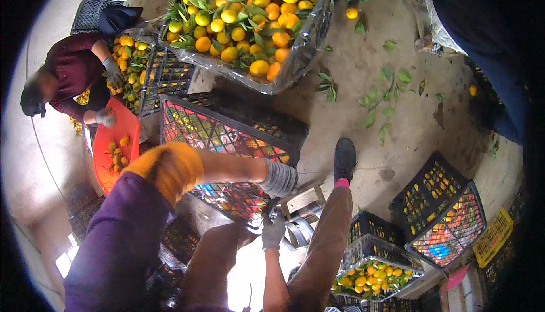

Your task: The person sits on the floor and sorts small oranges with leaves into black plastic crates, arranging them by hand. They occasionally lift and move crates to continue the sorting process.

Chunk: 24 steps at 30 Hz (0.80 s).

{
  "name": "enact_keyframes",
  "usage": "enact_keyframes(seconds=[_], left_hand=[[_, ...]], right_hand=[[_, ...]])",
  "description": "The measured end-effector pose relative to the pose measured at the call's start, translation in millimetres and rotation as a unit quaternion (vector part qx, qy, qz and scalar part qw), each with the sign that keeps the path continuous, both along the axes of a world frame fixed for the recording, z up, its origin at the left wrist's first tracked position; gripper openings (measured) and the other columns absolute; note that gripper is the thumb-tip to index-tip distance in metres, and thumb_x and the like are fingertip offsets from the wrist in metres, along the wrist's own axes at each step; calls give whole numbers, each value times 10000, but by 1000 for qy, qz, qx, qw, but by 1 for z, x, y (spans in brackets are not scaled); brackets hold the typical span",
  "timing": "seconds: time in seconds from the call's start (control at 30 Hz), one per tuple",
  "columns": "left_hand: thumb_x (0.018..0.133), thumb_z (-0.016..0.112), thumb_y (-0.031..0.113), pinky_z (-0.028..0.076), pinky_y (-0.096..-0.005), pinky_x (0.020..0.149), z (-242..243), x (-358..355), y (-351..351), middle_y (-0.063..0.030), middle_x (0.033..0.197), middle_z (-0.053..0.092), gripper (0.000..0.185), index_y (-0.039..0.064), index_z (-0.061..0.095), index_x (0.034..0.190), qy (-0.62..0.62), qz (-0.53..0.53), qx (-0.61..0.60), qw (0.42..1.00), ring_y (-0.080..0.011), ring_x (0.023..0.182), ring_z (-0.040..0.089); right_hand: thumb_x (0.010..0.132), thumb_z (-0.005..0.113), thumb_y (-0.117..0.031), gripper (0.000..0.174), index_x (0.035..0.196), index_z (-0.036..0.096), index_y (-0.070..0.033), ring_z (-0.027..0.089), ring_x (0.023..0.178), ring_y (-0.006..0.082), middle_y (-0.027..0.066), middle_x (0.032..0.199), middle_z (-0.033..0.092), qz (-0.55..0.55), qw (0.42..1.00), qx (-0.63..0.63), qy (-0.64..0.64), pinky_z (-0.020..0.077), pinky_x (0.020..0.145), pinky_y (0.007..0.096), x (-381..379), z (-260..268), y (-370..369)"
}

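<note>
In front of me a black plastic crate (230,118) of fruit stands under a patterned sheet and a black mesh lid (225,142). My left hand (279,179), in a grey knitted glove, rests at the lid's near right corner. Just below it my right hand (273,230), also gloved, is at the crate's lower corner beside a strap or band; its fingertips are partly hidden. Whether either hand grips the crate's edge is not plain. Beyond stands a plastic-lined crate (300,63) heaped with orange and yellow-green citrus fruit and leaves.
At the left a co-worker (70,69) in gloves reaches over citrus fruit beside a red plastic tub (102,159). Filled crates (430,184) and a yellow basket (494,237) stand at the lower right. Leaves and a loose fruit (351,13) lie on the concrete floor (383,150).
</note>
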<state>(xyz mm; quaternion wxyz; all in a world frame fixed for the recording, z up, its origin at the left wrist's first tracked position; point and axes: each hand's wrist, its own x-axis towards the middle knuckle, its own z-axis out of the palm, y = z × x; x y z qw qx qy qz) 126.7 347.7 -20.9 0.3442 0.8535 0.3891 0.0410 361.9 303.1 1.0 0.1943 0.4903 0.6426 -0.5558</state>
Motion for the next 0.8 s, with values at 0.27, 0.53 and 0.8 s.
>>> enact_keyframes(seconds=[0.27,0.53,0.8], left_hand=[[677,634,219,490,-373,577,-6,-43,23,-69,700,641,133,96,648,628,27,12,-67,997,-247,710,644],[784,598,399,500,-423,575,-4,-45,44,-75,656,628,296,119,682,739,-7,-1,-115,993,-306,673,639],[764,603,283,492,-437,524,-25,-9,20,-93,644,642,199,107,623,675,41,111,-152,981,-301,632,641]], right_hand=[[813,635,-262,337,1031,617,-7,606,790,379,211,856,634,77,995,66,-8,473,719,435,-25,-5,23],[970,454,-244,331,994,612,45,572,778,243,179,896,649,-162,983,80,23,446,747,331,-41,-21,18],[961,420,-246,373,913,627,60,597,669,328,236,777,624,184,917,346,-80,450,606,424,-27,-91,-30]])
